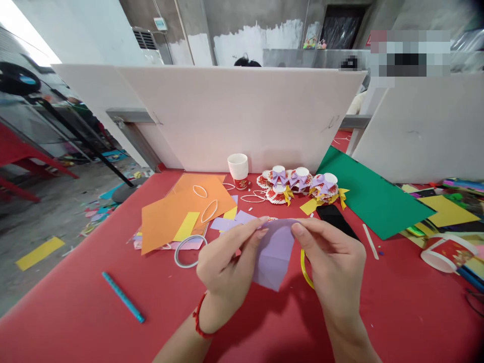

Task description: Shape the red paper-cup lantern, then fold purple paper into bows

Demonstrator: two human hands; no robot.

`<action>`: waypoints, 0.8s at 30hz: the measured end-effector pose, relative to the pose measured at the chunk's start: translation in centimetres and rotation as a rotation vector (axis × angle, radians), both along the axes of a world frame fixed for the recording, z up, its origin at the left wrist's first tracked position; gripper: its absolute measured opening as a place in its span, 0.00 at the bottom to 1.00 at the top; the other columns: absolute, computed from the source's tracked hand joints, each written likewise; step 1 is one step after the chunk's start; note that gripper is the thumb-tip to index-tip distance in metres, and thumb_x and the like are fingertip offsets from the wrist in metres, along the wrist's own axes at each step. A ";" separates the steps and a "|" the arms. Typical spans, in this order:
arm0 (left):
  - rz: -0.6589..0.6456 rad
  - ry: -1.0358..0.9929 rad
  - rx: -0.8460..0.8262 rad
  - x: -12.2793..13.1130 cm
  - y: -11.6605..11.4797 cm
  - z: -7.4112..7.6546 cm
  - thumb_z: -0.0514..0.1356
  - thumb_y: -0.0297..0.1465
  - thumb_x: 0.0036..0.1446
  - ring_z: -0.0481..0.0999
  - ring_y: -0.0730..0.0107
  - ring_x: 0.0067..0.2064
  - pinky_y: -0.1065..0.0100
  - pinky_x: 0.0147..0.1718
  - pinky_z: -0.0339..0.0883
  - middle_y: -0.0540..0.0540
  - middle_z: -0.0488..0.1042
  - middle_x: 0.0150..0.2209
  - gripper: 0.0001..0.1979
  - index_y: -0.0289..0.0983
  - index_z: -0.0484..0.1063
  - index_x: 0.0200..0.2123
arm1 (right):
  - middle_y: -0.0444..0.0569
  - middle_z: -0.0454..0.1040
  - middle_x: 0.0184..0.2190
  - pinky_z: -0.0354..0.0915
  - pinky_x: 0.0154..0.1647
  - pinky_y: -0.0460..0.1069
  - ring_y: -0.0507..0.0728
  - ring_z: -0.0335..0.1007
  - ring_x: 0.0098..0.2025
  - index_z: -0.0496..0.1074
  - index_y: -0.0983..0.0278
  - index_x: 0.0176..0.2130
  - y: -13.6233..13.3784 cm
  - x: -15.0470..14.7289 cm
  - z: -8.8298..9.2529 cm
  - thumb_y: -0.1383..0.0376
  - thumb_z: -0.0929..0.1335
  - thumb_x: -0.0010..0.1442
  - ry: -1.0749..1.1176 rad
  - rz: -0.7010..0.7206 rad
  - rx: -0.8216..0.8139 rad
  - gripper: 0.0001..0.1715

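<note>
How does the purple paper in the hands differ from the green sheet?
The purple paper is held by the left hand and right hand; the green sheet lies on the red table. The purple paper looks much smaller than the green sheet. Both are plain-coloured.

I can see a piece of purple paper (274,264) held up in the middle by its far edge. It has a crease across it, and its near end is loose.

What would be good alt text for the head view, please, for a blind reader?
A left hand and right hand pinch a creased purple paper by its top edge above a red table. Beyond stand purple-bowed cups, between orange paper and a green sheet.
</note>
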State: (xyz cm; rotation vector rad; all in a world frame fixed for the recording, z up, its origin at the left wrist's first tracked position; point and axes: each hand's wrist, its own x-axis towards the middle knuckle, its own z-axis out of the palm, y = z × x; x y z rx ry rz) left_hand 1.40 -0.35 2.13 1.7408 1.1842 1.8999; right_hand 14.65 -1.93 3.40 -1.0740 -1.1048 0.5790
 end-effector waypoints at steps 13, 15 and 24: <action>-0.006 0.045 -0.025 0.3 0.2 1.2 0.62 0.22 0.52 0.63 0.82 0.17 0.81 0.15 0.56 0.58 0.69 0.15 0.11 0.38 0.73 0.20 | 0.38 0.82 0.22 0.72 0.25 0.40 0.50 0.77 0.25 0.83 0.55 0.26 0.2 -0.4 0.1 0.68 0.75 0.50 0.129 -0.051 -0.058 0.06; -0.005 0.060 -0.001 0.2 0.1 1.2 0.62 0.21 0.52 0.64 0.82 0.17 0.81 0.16 0.57 0.58 0.71 0.15 0.11 0.39 0.75 0.21 | 0.38 0.81 0.21 0.72 0.24 0.40 0.49 0.76 0.24 0.82 0.55 0.25 0.1 -0.4 0.0 0.67 0.76 0.49 0.130 -0.071 -0.059 0.06; -0.051 0.012 -0.064 -0.2 0.3 1.1 0.63 0.25 0.53 0.69 0.79 0.19 0.79 0.17 0.61 0.55 0.77 0.19 0.08 0.40 0.80 0.24 | 0.38 0.79 0.19 0.70 0.23 0.40 0.49 0.73 0.22 0.82 0.57 0.24 0.3 -0.4 -0.1 0.67 0.75 0.50 0.112 -0.072 -0.043 0.06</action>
